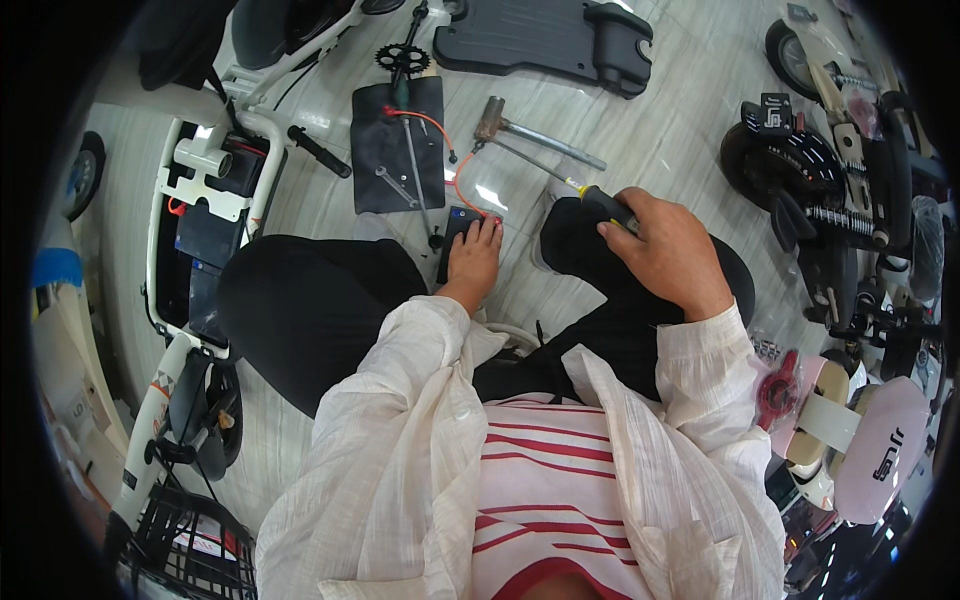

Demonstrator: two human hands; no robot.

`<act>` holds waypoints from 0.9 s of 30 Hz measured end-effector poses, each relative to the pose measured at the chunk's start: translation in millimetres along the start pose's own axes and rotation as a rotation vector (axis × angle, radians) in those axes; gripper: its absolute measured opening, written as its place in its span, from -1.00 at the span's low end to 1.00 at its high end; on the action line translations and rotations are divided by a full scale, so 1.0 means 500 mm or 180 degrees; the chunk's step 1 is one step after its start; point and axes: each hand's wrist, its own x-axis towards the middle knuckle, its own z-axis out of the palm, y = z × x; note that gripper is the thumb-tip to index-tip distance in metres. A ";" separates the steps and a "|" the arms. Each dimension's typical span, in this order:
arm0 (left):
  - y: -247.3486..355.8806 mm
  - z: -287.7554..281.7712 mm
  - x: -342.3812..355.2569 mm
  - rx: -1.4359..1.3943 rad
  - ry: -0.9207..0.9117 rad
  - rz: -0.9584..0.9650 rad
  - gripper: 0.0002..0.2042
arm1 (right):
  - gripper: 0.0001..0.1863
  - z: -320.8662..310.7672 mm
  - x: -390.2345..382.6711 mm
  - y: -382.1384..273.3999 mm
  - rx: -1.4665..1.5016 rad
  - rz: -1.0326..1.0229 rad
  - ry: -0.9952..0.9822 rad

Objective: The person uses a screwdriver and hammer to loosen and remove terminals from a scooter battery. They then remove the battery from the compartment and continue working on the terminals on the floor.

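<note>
My right hand (670, 248) is wrapped round the black and yellow handle of a screwdriver (606, 207). Its long shaft points up and left, the tip ending near a hammer head and the upper end of an orange wire (459, 180). My left hand (474, 262) is closed over the edge of a black block-shaped battery (443, 258) on the floor between my legs. The wire's lower end, with a red bit, meets the battery at my fingertips; the contact itself is partly hidden.
A hammer (550, 145) lies beyond the screwdriver. On a black mat (370, 130) are wrenches (397, 187), a long rod tool and another orange wire. A crank with chainring (402, 60) and a dark plastic cover (520, 38) lie farther off. A white scooter frame (155, 240) stands left; scooters (830, 180) stand right.
</note>
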 end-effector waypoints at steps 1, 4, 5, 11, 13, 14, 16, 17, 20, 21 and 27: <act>-0.009 0.016 -0.001 0.0064 0.0097 0.0033 -0.49 | -0.66 -0.001 0.002 -0.009 -0.0045 -0.0022 0.0010; -0.011 0.062 0.003 0.0284 0.0287 0.0038 -0.54 | -0.66 0.001 0.002 -0.012 -0.0014 -0.0116 0.0032; -0.005 0.061 0.003 0.0346 0.0294 0.0018 -0.55 | -0.66 -0.002 0.004 -0.017 0.0001 -0.0084 -0.0035; 0.003 -0.015 0.012 -0.0096 -0.0024 0.0038 -0.60 | -0.64 -0.006 0.000 -0.043 0.0015 0.0152 -0.0163; -0.004 -0.019 0.003 -0.0267 0.0006 0.0009 -0.60 | -0.63 -0.008 0.001 -0.056 -0.0013 0.0166 -0.0249; -0.009 -0.016 0.000 -0.0314 -0.0057 0.0022 -0.58 | -0.63 -0.004 0.002 -0.056 -0.0027 0.0130 -0.0255; -0.006 -0.017 -0.017 -0.0387 -0.0127 -0.0022 -0.57 | -0.63 -0.007 0.001 -0.057 -0.0072 0.0113 -0.0249; -0.005 -0.017 -0.024 -0.0425 -0.0165 -0.0045 -0.57 | -0.63 -0.010 0.000 -0.060 -0.0103 0.0112 -0.0252; -0.011 -0.027 -0.031 -0.0535 -0.0347 -0.0135 -0.55 | -0.63 -0.011 -0.001 -0.064 -0.0085 -0.0015 -0.0183; -0.009 -0.034 -0.036 -0.0578 -0.0357 -0.0153 -0.56 | -0.63 -0.008 -0.003 -0.063 -0.0072 -0.0075 -0.0157; 0.014 -0.170 -0.061 -0.1197 0.0276 -0.0251 -0.60 | -0.62 0.003 0.005 -0.060 -0.0146 -0.0278 -0.0147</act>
